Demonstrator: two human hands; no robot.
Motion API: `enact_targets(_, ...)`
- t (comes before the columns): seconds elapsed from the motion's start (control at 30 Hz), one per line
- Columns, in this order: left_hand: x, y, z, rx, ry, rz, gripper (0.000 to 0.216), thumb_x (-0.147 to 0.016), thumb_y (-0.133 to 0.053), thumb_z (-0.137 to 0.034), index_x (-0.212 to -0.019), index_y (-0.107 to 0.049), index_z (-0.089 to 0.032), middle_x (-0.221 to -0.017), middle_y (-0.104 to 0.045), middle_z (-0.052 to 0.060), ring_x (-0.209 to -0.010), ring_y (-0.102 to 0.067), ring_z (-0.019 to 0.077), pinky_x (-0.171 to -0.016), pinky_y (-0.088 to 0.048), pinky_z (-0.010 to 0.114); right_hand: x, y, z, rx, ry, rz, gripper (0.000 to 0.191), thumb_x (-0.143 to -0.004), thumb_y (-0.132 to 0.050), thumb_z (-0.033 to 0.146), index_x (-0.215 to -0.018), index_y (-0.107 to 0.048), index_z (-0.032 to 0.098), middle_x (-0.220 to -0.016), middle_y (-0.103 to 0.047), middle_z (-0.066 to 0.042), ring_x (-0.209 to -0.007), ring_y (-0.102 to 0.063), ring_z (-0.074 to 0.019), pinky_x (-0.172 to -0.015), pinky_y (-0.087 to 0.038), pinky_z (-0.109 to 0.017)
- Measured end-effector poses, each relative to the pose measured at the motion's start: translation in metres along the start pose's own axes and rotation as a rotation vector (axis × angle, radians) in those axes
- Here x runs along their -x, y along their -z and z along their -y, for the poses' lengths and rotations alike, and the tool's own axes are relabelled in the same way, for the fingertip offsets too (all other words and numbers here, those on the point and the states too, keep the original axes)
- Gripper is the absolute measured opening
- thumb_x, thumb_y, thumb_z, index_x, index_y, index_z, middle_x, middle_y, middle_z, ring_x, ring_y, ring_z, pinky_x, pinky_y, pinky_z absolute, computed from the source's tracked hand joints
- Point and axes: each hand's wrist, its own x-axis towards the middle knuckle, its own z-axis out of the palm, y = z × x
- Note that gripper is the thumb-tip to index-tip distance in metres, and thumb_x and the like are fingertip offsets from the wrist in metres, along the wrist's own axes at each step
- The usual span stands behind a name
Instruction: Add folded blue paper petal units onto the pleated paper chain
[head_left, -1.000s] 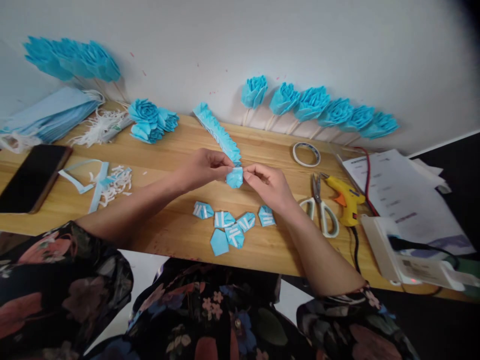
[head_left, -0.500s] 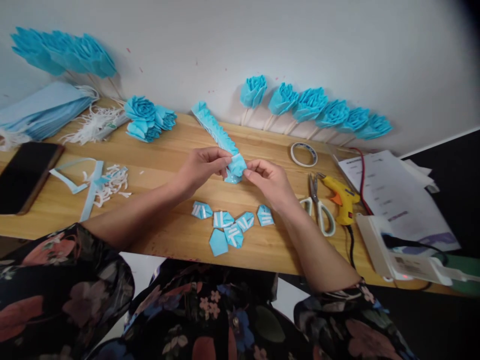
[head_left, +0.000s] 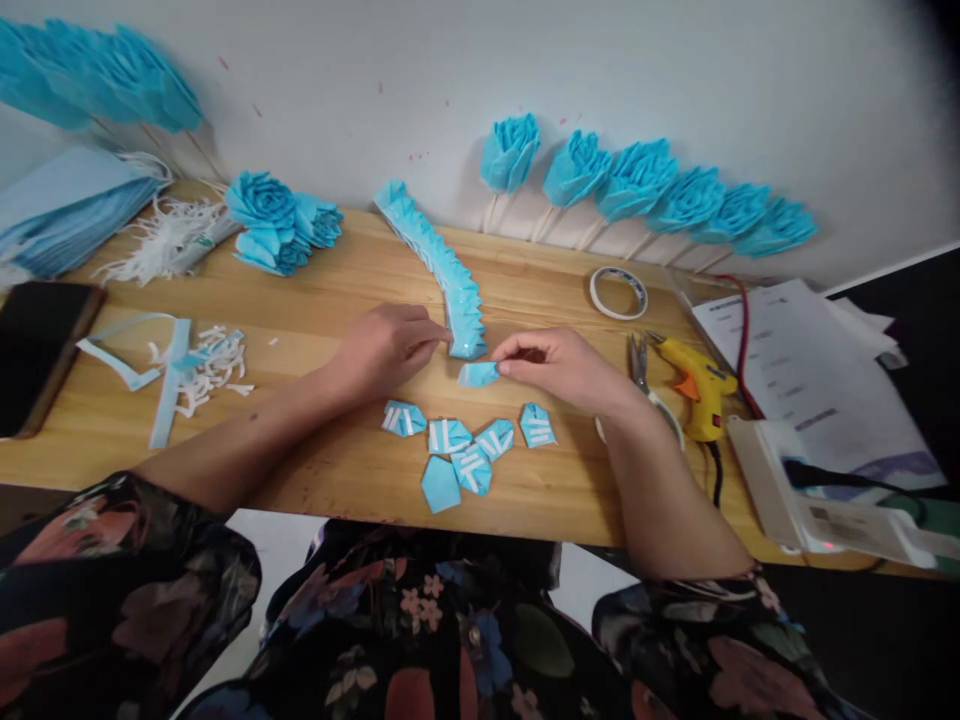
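Note:
My right hand (head_left: pixel 564 366) pinches a small folded blue paper petal (head_left: pixel 478 374) just above the wooden table (head_left: pixel 322 270). My left hand (head_left: pixel 386 345) has its fingers pressed against the near end of a long row of stacked blue petals (head_left: pixel 441 268) that runs back toward the wall. Several folded petals (head_left: pixel 465 450) with white tape strips lie on the table in front of both hands.
Blue paper roses (head_left: pixel 645 190) on sticks lean on the wall; more roses (head_left: pixel 277 218) lie at the back left. Scissors (head_left: pixel 645 375), a yellow glue gun (head_left: pixel 696 385), a tape roll (head_left: pixel 619 292) and papers (head_left: pixel 810 370) sit right. A phone (head_left: pixel 34 350) and paper scraps (head_left: pixel 187 360) lie left.
Both hands lowered toward the table. The right hand pulled one petal off the stack's end and moved it down; the left hand stayed at the stack.

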Motion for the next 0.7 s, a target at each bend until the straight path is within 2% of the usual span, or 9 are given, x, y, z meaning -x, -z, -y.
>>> enact_targets(0.1,0.002,-0.002,0.004,-0.018,-0.058,0.009,0.031,-0.096,-0.048,-0.018,-0.105,-0.077,-0.018,-0.084,-0.072,0.008,-0.075,-0.064,0.0192,-0.067,-0.043,0.031,-0.001,-0.007,-0.002,0.070,-0.007,0.019,0.017,-0.082,-0.066,0.034,-0.087,-0.075,0.021,-0.078,-0.070,0.000,-0.070,-0.058,-0.0143,-0.067,-0.041,-0.028)
enact_targets(0.27,0.003,-0.005,0.006,-0.086,-0.103,0.024,0.030,-0.095,-0.049,-0.018,-0.103,-0.078,-0.019,-0.077,-0.068,0.006,-0.069,-0.061,0.0178,-0.064,-0.038,0.031,-0.002,-0.011,-0.004,0.098,0.004,-0.023,0.015,-0.083,-0.064,0.031,-0.087,-0.074,0.020,-0.077,-0.068,0.001,-0.069,-0.055,-0.0129,-0.065,-0.039,-0.027)
enact_targets(0.53,0.003,-0.006,0.005,-0.116,-0.020,0.154,0.033,-0.096,-0.046,-0.021,-0.107,-0.078,-0.022,-0.076,-0.066,0.006,-0.072,-0.060,0.0183,-0.066,-0.038,0.031,-0.005,-0.016,-0.007,0.099,0.035,-0.119,0.010,-0.081,-0.065,0.026,-0.087,-0.072,0.020,-0.080,-0.071,0.000,-0.072,-0.060,-0.0144,-0.068,-0.043,-0.028)
enact_targets(0.7,0.002,-0.005,0.004,-0.109,-0.016,0.149,0.033,-0.096,-0.046,-0.021,-0.104,-0.078,-0.021,-0.074,-0.065,0.006,-0.071,-0.059,0.0180,-0.064,-0.038,0.030,-0.006,-0.017,-0.004,0.205,0.079,-0.196,0.007,-0.081,-0.067,0.021,-0.087,-0.070,0.022,-0.081,-0.073,0.000,-0.072,-0.062,-0.0146,-0.069,-0.045,-0.028)
